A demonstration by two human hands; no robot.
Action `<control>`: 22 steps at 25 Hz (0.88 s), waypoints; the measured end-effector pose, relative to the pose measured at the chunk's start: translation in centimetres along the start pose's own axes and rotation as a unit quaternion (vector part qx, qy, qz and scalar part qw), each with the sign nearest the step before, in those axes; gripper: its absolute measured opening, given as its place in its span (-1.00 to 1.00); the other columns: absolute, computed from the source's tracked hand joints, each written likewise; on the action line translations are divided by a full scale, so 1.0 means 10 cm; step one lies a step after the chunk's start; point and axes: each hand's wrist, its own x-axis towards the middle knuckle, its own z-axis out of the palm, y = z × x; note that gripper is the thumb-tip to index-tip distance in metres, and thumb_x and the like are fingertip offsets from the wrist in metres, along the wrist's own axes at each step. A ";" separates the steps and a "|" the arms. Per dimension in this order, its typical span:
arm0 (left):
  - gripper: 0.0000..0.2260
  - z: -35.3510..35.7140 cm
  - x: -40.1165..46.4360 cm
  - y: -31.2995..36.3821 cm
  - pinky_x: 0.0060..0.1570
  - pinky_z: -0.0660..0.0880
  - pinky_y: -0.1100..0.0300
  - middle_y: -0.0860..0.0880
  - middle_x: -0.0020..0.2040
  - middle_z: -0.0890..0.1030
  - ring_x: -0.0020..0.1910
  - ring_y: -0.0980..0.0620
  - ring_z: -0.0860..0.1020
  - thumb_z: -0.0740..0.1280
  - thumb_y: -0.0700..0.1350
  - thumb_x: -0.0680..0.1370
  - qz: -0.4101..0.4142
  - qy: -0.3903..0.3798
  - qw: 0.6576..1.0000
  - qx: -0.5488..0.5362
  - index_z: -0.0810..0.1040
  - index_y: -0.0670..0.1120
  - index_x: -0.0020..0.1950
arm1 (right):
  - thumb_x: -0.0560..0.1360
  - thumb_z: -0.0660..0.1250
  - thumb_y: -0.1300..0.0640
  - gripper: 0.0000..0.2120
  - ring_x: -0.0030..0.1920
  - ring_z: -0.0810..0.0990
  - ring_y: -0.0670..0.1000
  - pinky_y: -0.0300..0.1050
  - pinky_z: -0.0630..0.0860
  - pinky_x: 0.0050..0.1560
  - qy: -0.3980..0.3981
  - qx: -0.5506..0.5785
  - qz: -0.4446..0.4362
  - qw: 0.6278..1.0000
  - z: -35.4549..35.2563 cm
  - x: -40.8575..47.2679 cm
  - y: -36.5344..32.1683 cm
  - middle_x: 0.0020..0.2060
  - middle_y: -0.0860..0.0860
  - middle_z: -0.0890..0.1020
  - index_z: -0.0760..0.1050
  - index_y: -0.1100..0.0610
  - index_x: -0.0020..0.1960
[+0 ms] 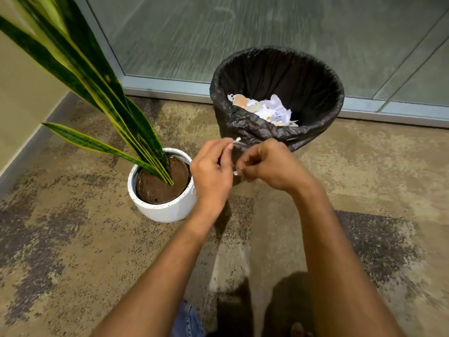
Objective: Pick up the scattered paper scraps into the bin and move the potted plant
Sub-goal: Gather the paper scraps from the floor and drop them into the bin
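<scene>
A round bin [315,69] lined with a black bag stands at the upper middle, with a pile of paper scraps [264,109] inside. My left hand [213,176] pinches a small white paper scrap [236,140] just in front of the bin's near rim. My right hand [272,166] is beside it, fingertips closed on another tiny white scrap [236,172]. A snake plant [97,88] in a white speckled pot [167,210] stands on the floor to the left of my hands, close to the bin.
The floor is mottled brown and grey carpet [73,251]. A frosted glass wall with a metal base rail [165,87] runs behind the bin and plant. A beige wall [21,98] is at the left. My knee in blue jeans [188,322] shows at the bottom.
</scene>
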 end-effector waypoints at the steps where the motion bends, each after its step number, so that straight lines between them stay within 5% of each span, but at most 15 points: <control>1: -0.89 0.02 0.18 0.14 -0.07 0.49 0.36 -0.07 -0.10 0.67 -0.13 0.13 0.58 0.36 -0.27 0.50 0.023 0.018 0.999 -0.014 0.67 -0.20 -0.03 | 0.40 0.45 0.33 -0.81 -0.43 0.61 -0.17 -0.33 0.55 -0.35 0.035 0.011 -0.024 0.999 -0.19 0.00 -0.16 -0.46 -0.07 0.65 0.66 0.06 -0.27; 5: -0.90 0.20 0.84 0.55 -0.13 0.55 0.21 0.04 -0.18 0.68 -0.23 0.11 0.61 0.39 -0.17 0.47 -0.015 -0.027 0.999 -0.044 0.69 -0.08 -0.08 | 0.40 0.42 0.27 -0.82 -0.22 0.67 -0.03 -0.17 0.60 -0.09 0.249 -0.097 -0.062 0.962 -0.71 0.30 -0.52 -0.34 -0.01 0.67 0.65 0.01 -0.26; 7: -0.90 0.27 1.11 0.66 -0.08 0.57 0.12 0.03 -0.20 0.69 -0.21 0.06 0.63 0.40 -0.19 0.46 -0.083 -0.061 0.994 -0.026 0.69 -0.07 -0.09 | 0.44 0.32 0.30 -0.79 -0.06 0.66 0.08 -0.09 0.57 0.06 0.279 -0.177 -0.032 0.943 -0.87 0.48 -0.56 -0.18 0.06 0.70 0.69 0.06 -0.15; 12: -0.65 0.25 1.42 0.75 0.29 0.44 0.12 -0.09 0.18 0.62 0.20 -0.03 0.56 0.33 -0.30 0.49 -0.117 -0.189 0.972 0.075 0.55 -0.14 0.27 | 0.44 0.29 0.32 -0.68 0.13 0.60 0.21 0.00 0.53 0.19 0.207 -0.291 0.002 0.934 -1.18 0.58 -0.53 0.08 0.18 0.67 0.64 0.11 0.13; 15: -0.54 0.12 1.37 0.87 0.35 0.33 0.17 -0.12 0.34 0.51 0.32 -0.06 0.46 0.35 -0.23 0.51 -0.095 -0.245 0.960 0.099 0.40 -0.13 0.41 | 0.47 0.24 0.33 -0.58 0.22 0.56 0.18 0.00 0.49 0.25 0.163 -0.312 -0.009 0.936 -1.31 0.45 -0.64 0.21 0.14 0.62 0.56 0.10 0.27; 22: -0.58 -0.43 0.95 1.18 0.39 0.22 0.18 -0.10 0.42 0.42 0.40 -0.07 0.36 0.28 -0.24 0.56 -0.092 -0.198 0.970 0.108 0.37 -0.12 0.43 | 0.44 0.22 0.33 -0.60 0.16 0.59 0.15 -0.02 0.52 0.18 0.137 -0.344 -0.039 0.928 -1.49 -0.13 -0.87 0.14 0.10 0.66 0.60 0.07 0.19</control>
